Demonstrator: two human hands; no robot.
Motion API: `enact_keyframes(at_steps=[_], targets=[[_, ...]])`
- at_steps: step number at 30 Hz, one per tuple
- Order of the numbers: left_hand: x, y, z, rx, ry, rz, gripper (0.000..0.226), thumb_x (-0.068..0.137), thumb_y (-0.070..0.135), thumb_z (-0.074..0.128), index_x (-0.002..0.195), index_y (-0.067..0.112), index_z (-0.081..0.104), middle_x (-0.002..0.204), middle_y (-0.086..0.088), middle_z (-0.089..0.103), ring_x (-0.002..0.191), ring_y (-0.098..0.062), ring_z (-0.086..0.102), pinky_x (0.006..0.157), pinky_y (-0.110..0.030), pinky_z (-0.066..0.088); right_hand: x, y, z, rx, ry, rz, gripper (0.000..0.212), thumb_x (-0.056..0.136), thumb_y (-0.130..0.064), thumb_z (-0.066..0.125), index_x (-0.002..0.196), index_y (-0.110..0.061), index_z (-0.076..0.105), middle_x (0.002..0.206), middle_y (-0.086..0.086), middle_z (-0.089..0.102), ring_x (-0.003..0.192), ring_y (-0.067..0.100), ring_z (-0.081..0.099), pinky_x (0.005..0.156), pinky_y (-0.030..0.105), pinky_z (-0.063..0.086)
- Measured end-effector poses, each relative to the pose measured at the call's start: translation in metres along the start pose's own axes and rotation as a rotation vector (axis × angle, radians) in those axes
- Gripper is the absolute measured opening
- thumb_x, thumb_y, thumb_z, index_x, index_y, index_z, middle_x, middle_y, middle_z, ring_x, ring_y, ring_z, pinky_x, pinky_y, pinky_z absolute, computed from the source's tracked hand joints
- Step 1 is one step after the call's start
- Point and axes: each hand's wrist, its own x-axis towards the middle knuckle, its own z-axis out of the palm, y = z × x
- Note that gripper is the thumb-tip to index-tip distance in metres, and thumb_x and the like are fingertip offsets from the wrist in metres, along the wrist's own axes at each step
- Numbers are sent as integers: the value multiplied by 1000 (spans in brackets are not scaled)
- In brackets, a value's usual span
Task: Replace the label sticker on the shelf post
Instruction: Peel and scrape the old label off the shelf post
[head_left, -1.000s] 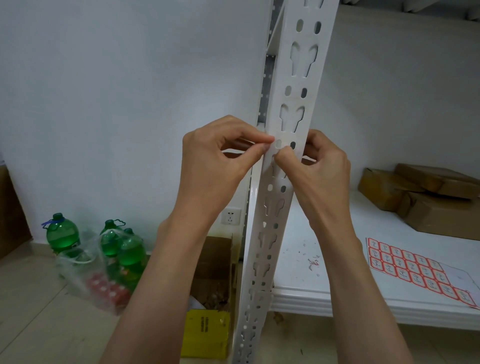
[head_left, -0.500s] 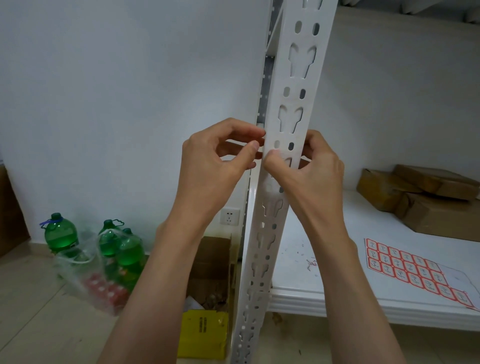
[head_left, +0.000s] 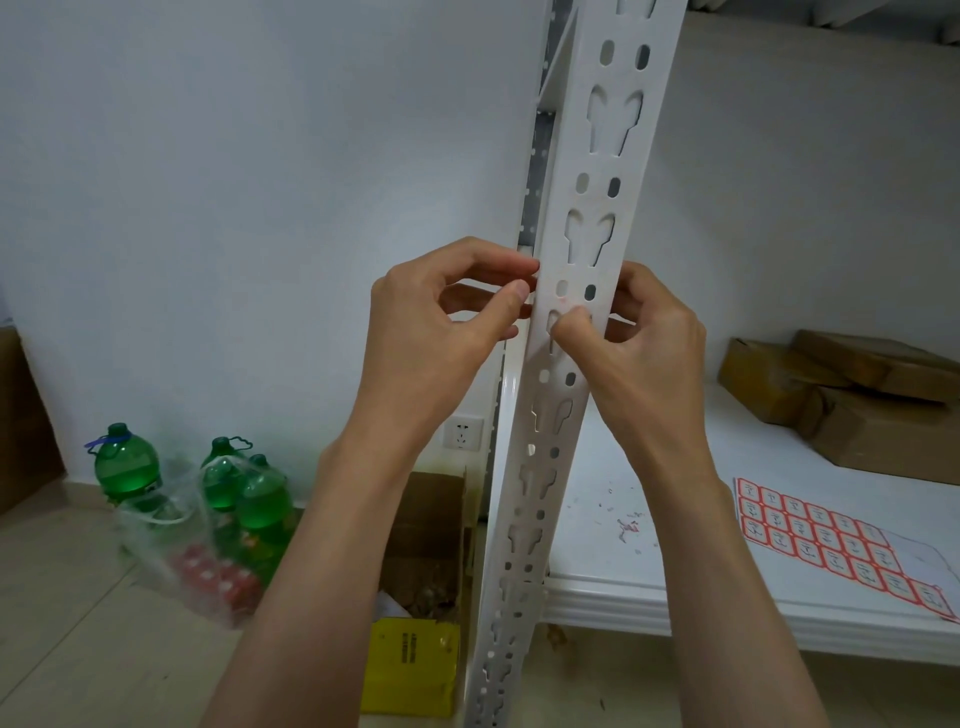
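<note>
You are standing at the tall white perforated metal shelf post (head_left: 582, 332), which is rising from the front left corner of the white shelf board (head_left: 675, 478), and your two hands are working on its face between two of its keyhole slots. Your left hand (head_left: 441, 332) is curling against the post's left edge, thumb and forefinger nearly meeting; whether they are pinching a scrap of label I cannot tell. Your right hand (head_left: 644, 343) is wrapping round the right edge while its thumb is pressing or scraping the face just below a faint pink trace of sticker residue (head_left: 563, 303). The sheet of red-bordered label stickers (head_left: 831, 540) is lying flat near the shelf board's front right edge, untouched, so I judge you are cleaning off the old label. Tiny red paper shreds (head_left: 628, 525) are littering the board near its front edge. The risk here is residue staying around the slots, so the new sticker may be lifting; scraping hard across a slot edge may also be nicking your thumb.
</note>
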Motion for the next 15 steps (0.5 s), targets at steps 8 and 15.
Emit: enact_keyframes(at_steps=[8, 15], targets=[[1, -2, 1, 15, 13, -5, 14, 93, 21, 68, 106, 24, 72, 102, 10, 73, 90, -1, 71, 72, -17, 59, 1, 1, -5, 12, -62, 21, 27, 90, -23, 69, 111, -31, 54, 104, -27, 59, 82, -13, 63, 65, 1, 47], [0, -1, 1, 17, 14, -1, 13, 93, 22, 69, 105, 26, 71, 101, 13, 72, 90, -1, 71, 71, -17, 59, 1, -1, -1, -6, -14, 25, 25, 90, -26, 69, 112, -27, 59, 107, -17, 64, 82, -8, 65, 66, 3, 50]])
